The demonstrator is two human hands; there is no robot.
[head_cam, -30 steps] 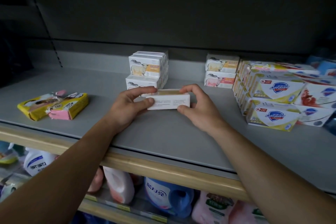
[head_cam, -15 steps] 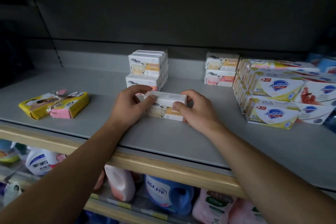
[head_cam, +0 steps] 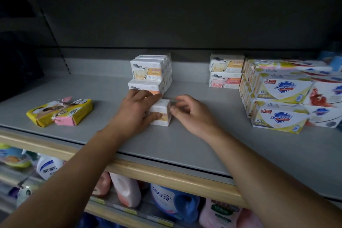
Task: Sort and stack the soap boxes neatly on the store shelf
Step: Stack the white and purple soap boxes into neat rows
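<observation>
A white sheep-print soap box [head_cam: 162,112] stands on the grey shelf [head_cam: 185,144], just in front of a stack of matching boxes [head_cam: 150,73]. My left hand [head_cam: 136,111] grips this box, fingers over its top and thumb on its front face. My right hand [head_cam: 192,114] hovers at the box's right end with fingers loosely curled, fingertips close to it and holding nothing. A second pair of sheep boxes [head_cam: 224,71], yellow over pink, stands farther right at the back.
Stacked Safeguard soap packs [head_cam: 283,98] fill the shelf's right side. A torn yellow pack with pink soap [head_cam: 61,113] lies at the left. Detergent bottles [head_cam: 170,201] stand on the shelf below, behind the wooden front rail [head_cam: 166,174].
The box has gone from held up between both hands to standing on the shelf, shifted left in front of the stack. My right hand has let go and my left hand now covers it.
</observation>
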